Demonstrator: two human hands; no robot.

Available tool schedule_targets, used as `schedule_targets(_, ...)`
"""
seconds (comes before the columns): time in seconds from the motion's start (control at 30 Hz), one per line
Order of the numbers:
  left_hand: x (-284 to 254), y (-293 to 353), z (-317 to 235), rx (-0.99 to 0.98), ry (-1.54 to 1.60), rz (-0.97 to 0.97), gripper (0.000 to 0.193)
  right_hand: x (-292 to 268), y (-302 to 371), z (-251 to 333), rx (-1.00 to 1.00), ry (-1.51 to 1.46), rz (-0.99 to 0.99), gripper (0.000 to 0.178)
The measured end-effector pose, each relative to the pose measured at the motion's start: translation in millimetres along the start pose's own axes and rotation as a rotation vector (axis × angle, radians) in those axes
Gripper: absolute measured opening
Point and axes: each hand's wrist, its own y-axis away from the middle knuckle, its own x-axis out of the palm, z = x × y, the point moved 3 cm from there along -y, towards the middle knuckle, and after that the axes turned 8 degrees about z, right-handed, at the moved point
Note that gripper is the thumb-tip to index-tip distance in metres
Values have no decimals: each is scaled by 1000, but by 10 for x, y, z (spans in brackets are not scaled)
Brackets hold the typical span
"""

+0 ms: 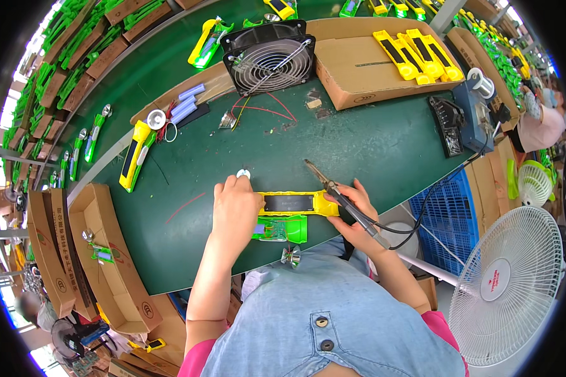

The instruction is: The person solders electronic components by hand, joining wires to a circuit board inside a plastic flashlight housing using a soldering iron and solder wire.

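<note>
Bench work seen from above, both hands near the front edge of a green bench (pixel 358 141). The left hand (pixel 234 207) has its fingers curled closely over the left end of a yellow casing (pixel 288 203), which lies lengthwise across the person's front with a dark panel along its middle. The right hand (pixel 356 235) is bent around a soldering iron (pixel 360 218), its tip directed up and to the left, clear of the casing; fingers of the same hand touch the casing's right end, though how firmly cannot be told. Just below the yellow casing lies a green casing (pixel 297 229) containing a circuit board, and nearer the person, a silver reflector (pixel 290 256). A small white disc (pixel 243 173) shows just beyond the left fingertips. A black cable (pixel 415 227) curves from the iron toward a blue soldering station (pixel 473 114) at the right, beside a spool of solder wire (pixel 481 83). At the far side stand a black fan (pixel 271 60) and a cardboard box (pixel 352 81) holding several yellow casings (pixel 418 56).
</note>
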Motion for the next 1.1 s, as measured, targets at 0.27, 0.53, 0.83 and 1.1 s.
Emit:
schedule_targets(0.27,193,148,-411,231,166,-134,15,5,-26,22,-22,-73,11,55)
schedule_targets(0.53,321,152,-381,127,512,-316,7,144,-144,3,-100,-208,9,56)
schedule_targets(0.83,355,36,-264,-26,324,-135,3,-277,-183,114,-419,-72,-203,28)
schedule_targets(1.1,361,-11,-278,-22,279,-96,3,-49,-83,-198,193,-874,-173,19)
